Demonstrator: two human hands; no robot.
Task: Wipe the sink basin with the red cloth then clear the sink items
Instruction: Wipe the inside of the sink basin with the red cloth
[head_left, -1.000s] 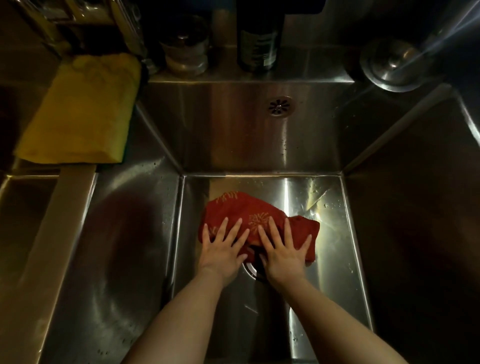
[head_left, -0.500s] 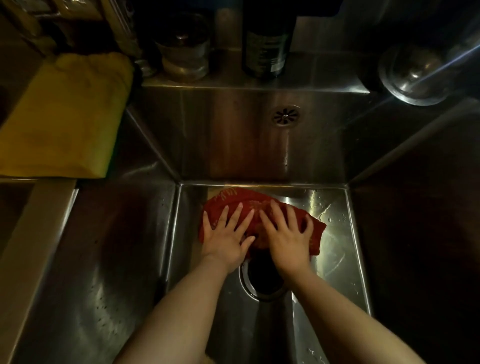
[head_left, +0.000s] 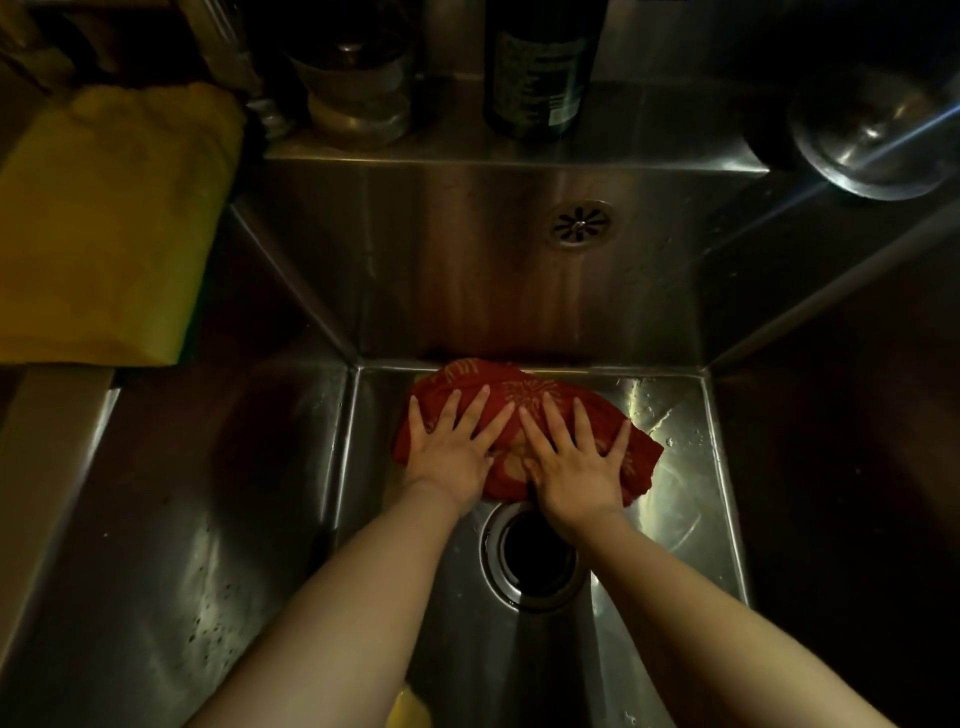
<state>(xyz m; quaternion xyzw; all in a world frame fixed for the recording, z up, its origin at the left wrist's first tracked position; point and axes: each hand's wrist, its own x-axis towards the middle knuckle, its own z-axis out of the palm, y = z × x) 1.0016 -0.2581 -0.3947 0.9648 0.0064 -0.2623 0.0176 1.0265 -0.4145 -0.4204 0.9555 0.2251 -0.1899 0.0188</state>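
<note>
At the far edge of the sink floor, hard against the back wall: the red cloth, bunched, pale flower print visible. Its far side touches the floor/back-wall seam, left of centre. Near side stops just at the far rim of the drain. Drain opening is uncovered, dark inside.

Both hands are on the cloth, palms down, side by side, bare forearms coming in from the near edge.
- Left hand: flat, fingers straight and spread, pressing the left half of the cloth. No curl, no pinch.
- Right hand: same, fingers straight and fanned, pressing the right half. Heel of the hand sits at the cloth's near edge, just above the drain rim.
- Index fingertips nearly meet over the middle of the cloth. Thumbs lie close together at the centre.

A corner of cloth sticks out past the right hand toward the right wall; not touching it. Sink floor to the right of the cloth is bare steel with wet glints.

Back wall: round overflow grille, right of centre, well above the cloth.

Back ledge: glass jar towards the left, dark bottle with a label beside it, both upright. Back right corner: round metal lid; can't tell which way up.

Left rim: folded yellow cloth, green edge along its sink side.

Near edge, bottom of the view, between the forearms: small yellow patch; can't tell what it is.
</note>
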